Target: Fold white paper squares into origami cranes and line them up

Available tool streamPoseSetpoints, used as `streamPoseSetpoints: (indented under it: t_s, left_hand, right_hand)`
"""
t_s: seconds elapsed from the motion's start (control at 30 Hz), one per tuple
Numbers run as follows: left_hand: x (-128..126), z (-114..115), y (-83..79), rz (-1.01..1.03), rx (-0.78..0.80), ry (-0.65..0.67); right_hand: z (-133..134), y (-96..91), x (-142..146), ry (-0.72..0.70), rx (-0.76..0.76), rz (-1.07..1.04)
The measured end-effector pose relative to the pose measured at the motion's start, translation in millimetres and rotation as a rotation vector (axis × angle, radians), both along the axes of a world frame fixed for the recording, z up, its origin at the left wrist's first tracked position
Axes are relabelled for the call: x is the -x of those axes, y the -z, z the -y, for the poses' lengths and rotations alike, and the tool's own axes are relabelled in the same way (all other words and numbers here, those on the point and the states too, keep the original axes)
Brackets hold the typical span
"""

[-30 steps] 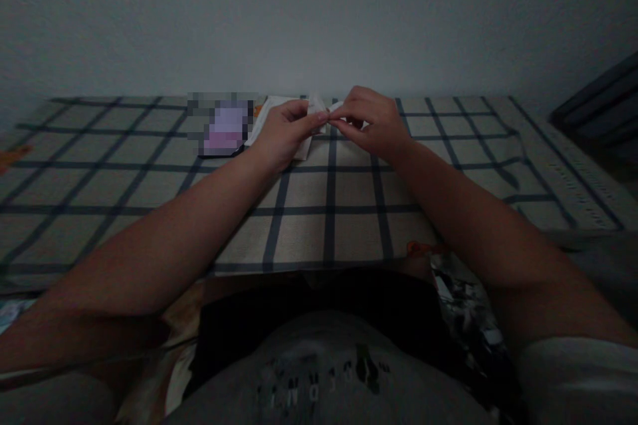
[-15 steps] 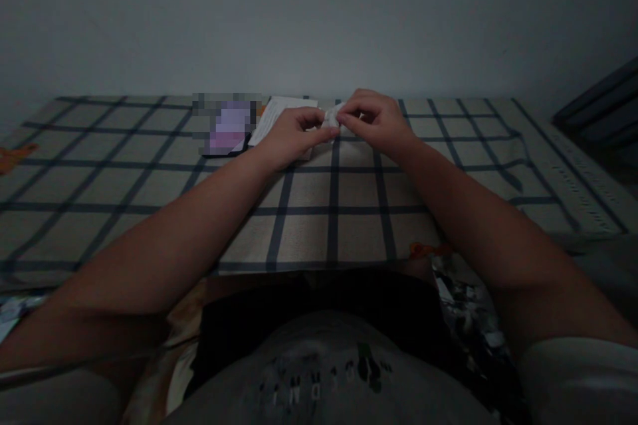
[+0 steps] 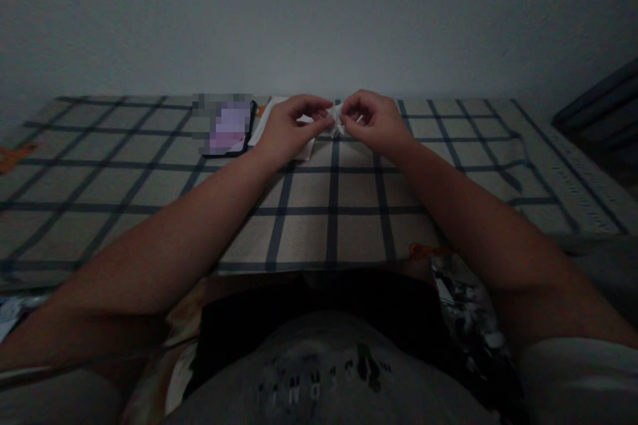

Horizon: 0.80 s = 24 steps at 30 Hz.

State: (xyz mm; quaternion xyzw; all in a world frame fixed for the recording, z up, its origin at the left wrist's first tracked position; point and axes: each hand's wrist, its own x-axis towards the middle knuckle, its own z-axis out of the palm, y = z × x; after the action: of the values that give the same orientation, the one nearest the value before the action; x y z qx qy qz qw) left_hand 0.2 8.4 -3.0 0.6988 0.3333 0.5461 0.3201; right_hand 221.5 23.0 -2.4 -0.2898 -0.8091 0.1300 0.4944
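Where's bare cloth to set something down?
Cloth looks bare between left forearm and right forearm, right of the right hand, and between orange patch and purple item. Crowded: around left hand, white sheet, crumpled piece.

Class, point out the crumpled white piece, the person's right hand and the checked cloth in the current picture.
Crumpled white piece [image 3: 337, 123]: head view, its visible middle.
Right hand [image 3: 377, 119]: head view, middle of the hand.
Checked cloth [image 3: 305, 236]: head view, bare part toward the near edge.

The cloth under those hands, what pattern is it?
The cloth has a check pattern: dark bluish lines on a pale greyish ground, seen best in the head view.
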Motion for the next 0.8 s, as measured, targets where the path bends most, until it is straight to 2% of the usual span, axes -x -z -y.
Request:
streamPoseSetpoints:
  t_s: [0.3,0.57,0.8]
  left_hand:
    - [0,11,-6.5,-0.095,-0.076,-0.012]
    - [2,14,-5.3,-0.124,-0.101,0.069]
    - [3,7,-6.4,-0.061,-0.028,0.063]
  right_hand:
    - [-1,0.3,-3,0.058,-0.082,0.009]
    - [1,0.1,-3,0.023,-0.114,0.024]
    - [0,0.3,-5,-0.011,-0.101,0.053]
